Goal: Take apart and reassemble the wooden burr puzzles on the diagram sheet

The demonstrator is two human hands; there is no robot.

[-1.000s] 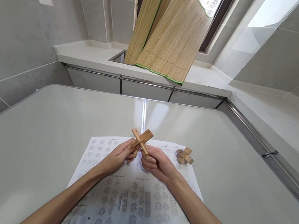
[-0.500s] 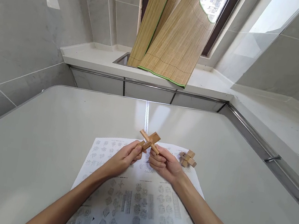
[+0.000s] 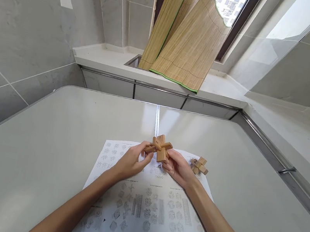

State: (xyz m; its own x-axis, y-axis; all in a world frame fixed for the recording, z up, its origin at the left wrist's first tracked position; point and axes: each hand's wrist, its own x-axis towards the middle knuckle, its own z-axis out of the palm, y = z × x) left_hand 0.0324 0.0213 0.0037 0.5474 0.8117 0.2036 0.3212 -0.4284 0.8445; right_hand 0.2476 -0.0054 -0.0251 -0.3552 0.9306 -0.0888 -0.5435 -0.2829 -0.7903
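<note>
Far L, a gray tiled wall [image 3: 37, 38] w/ pale grout lines. R of it, a white counter [image 3: 105, 56] runs across the far side, w/ a sm. metal-rimmed recess [image 3: 132, 61] in its top. Nearer, an off-white table [image 3: 50, 142] spreads wide, a pale seam running in from its far edge. On its near half, abt center, lies a white printed sheet [image 3: 158, 187]: rows of sm. line drawings, heading upside-down along the near edge.

The L hand [image 3: 131, 160] reaches in from near L over the sheet; fingers bent, narrow gap to the thumb, at the L end of a wooden puzzle [image 3: 162, 148]. Can't tell from here if they grip. The puzzle, brown blocks crossing one another, is up btwn the 2 hands, by the sheet's far edge. Far behind it, a folded bamboo mat [image 3: 191, 47] w/ green edging leans by a dark-framed window [image 3: 244, 24].

The R hand [image 3: 179, 169], from near R, has the puzzle's R side btwn thumb & fingers, lower fingers curled.

Just R of that hand, a 2nd wooden puzzle [image 3: 199, 165], w/ a dark mark like a "2", sits at the sheet's far R corner. Far R, metal trim [image 3: 267, 151] runs below a white ledge [image 3: 297, 126].
</note>
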